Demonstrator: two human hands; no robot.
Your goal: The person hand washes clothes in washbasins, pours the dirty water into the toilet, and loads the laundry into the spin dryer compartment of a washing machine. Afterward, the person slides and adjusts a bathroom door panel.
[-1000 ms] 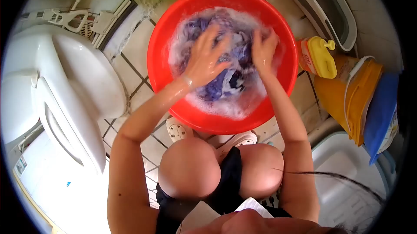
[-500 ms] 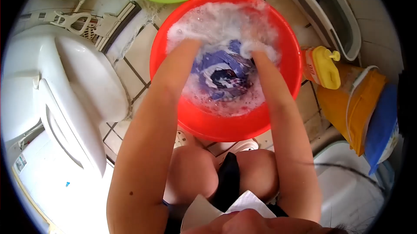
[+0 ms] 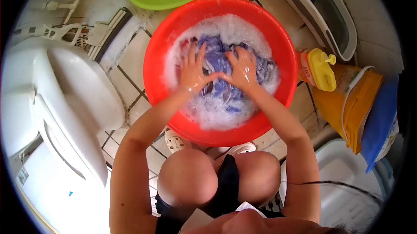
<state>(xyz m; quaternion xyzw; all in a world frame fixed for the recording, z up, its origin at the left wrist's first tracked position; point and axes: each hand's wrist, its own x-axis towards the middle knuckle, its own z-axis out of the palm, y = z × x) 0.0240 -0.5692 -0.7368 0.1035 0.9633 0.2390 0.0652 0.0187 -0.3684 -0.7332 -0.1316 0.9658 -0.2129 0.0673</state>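
Observation:
A red basin (image 3: 154, 51) holds soapy water with white foam (image 3: 226, 121) and wet clothes. A blue-purple garment (image 3: 217, 62) lies in the middle, and dark patterned fabric (image 3: 266, 69) shows to its right. My left hand (image 3: 194, 72) is open on the left part of the laundry, fingers spread and pointing away from me. My right hand (image 3: 242, 69) rests open on the right part, its fingers spread too. Both thumbs reach inward and meet or nearly meet over the blue-purple garment. Wet skin shines on both hands.
Beyond the red basin stands a green basin (image 3: 167, 3). At left are a white toilet (image 3: 82, 86) and a squeegee-like tool (image 3: 108, 34). A yellow bottle (image 3: 322, 71), an orange bag (image 3: 347, 112) and a white tub (image 3: 339, 156) stand at right.
Both hands have come up out of the foam at the far side and drawn nearer, now spread on top of the clothes. More of the laundry shows above the foam.

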